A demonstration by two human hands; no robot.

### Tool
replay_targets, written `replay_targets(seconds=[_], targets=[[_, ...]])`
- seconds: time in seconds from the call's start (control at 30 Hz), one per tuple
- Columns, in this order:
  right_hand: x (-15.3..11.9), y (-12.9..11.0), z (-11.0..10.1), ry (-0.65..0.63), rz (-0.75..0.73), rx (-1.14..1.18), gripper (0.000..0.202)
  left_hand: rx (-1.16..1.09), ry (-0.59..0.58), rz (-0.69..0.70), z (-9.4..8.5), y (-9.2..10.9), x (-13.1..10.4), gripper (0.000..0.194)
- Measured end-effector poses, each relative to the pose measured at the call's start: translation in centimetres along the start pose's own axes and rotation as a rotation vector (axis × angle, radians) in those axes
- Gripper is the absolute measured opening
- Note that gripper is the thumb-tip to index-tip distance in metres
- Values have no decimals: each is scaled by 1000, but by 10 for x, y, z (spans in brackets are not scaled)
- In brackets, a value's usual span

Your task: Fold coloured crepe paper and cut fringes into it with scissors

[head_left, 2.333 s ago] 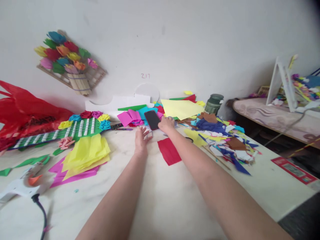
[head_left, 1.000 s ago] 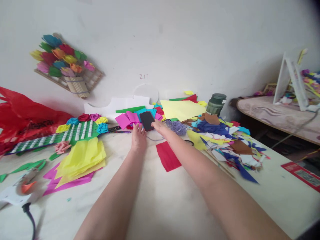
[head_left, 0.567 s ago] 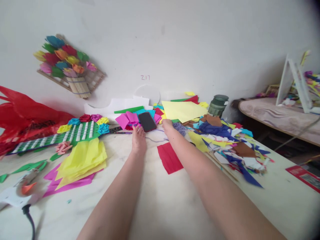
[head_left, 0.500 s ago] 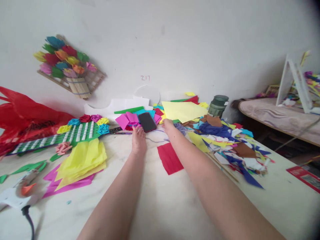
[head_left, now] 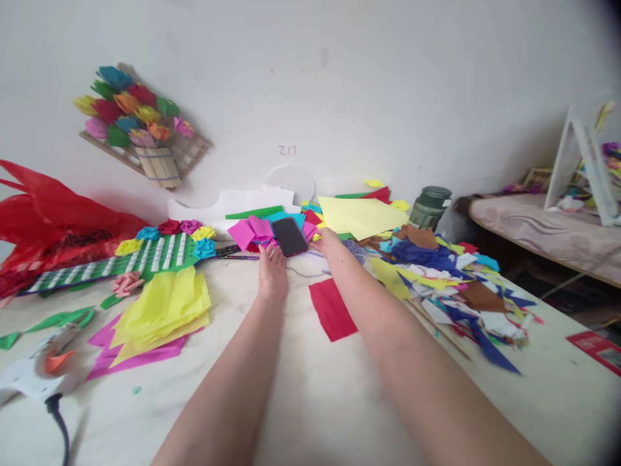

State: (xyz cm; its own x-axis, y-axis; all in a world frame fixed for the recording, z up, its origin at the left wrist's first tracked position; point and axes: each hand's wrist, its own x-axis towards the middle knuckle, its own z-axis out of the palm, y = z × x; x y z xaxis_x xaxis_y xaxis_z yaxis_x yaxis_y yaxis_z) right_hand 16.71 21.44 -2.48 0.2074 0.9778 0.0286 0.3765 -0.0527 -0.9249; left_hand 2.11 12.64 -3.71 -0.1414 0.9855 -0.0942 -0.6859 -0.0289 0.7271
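A black phone (head_left: 290,236) lies face up on pink and blue paper sheets (head_left: 252,230) at the far side of the table. My left hand (head_left: 272,272) rests flat on the table (head_left: 310,401), fingers apart, with its fingertips just short of the phone's near edge. My right hand (head_left: 326,241) lies just right of the phone on the paper scraps and holds nothing that I can see. A thin lilac thread (head_left: 303,273) curls on the table between my two wrists. A red paper piece (head_left: 332,309) lies beside my right forearm.
Yellow and pink sheets (head_left: 160,310) lie at the left, near a glue gun (head_left: 46,362) with a black cord. A green woven paper craft (head_left: 145,254) and a red plastic bag (head_left: 53,223) sit behind them. A heap of paper scraps (head_left: 451,278) and a green jar (head_left: 429,206) fill the right.
My right hand held the phone above the papers, laid it down on them and let go, then shifted slightly right. My left hand stayed near the phone's edge.
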Motion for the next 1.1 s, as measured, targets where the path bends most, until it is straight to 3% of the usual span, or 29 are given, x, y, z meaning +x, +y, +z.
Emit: replay_targets(seconds=[0.2, 0.4, 0.8, 1.1], targets=[[-12, -10, -6, -26, 160, 263, 28, -28, -7, -8, 0, 0, -1, 54], [-7, -14, -22, -28, 215, 337, 26, -33, -5, -8, 0, 0, 0, 51], [11, -43, -64, -94, 61, 261, 39, -53, -6, -14, 1, 1, -2, 50], [13, -52, -84, -130, 111, 417, 24, -38, -2, -30, 2, 3, -4, 50]])
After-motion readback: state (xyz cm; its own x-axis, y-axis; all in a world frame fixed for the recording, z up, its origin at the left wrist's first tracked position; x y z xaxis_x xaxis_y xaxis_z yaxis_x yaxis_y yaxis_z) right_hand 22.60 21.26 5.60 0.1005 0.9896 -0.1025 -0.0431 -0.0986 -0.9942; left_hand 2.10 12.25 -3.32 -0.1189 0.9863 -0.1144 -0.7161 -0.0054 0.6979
